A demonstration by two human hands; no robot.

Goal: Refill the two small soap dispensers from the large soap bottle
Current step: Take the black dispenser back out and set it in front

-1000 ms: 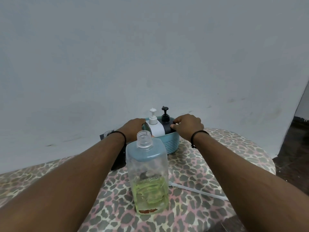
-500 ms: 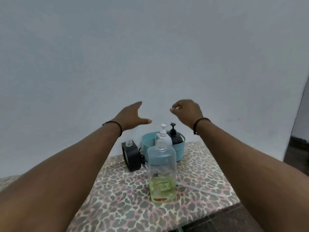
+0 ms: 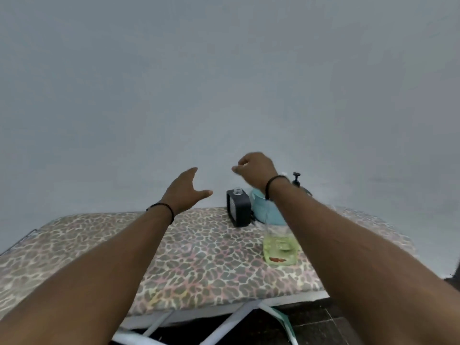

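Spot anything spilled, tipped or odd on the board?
No spill or tipped item shows. The big bottle stands upright, its top hidden by the right arm. Both hands, left and right, hang in the air holding nothing.

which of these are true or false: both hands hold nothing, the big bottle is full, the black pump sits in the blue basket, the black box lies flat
1. Left hand and right hand hold nothing: true.
2. The large soap bottle is full: false, green liquid fills only its bottom part.
3. The black pump dispenser stands in the blue basket: true.
4. The black box lies flat: false, it stands upright beside the basket.
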